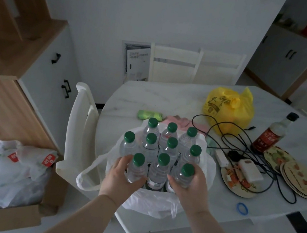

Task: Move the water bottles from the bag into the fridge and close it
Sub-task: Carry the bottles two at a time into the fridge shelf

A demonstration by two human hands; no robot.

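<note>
Ten green-capped bottles [165, 148] stand upright, packed together in a white bag [155, 206] at the 6 o'clock edge of the surface [171, 97]. My left hand [120, 175] grips the near-left bottle [137, 171]: fingers [137, 180] curled round its body from below, thumb up beside the cap. My right hand [189, 187] grips the near-right bottle [184, 178] the same way, fingers [172, 179] wrapped on the inner side and thumb on the outer. Both bottles are still in the bag, touching the one between them.

From the bottles: yellow bag [229, 111] at 1 o'clock, tied shut. Sauce bottle [271, 134] at 2 o'clock, upright. Black cables [224, 131] loop between those two. Round mats [298, 178] at 3 o'clock, overlapping, with a white adapter [250, 171] just beside them. Blue band [242, 209] at 4 o'clock, near the surface edge. White chair [81, 125] at 9 o'clock. Cardboard box [12, 217] on the floor at 8 o'clock, stuffed with plastic bags.
</note>
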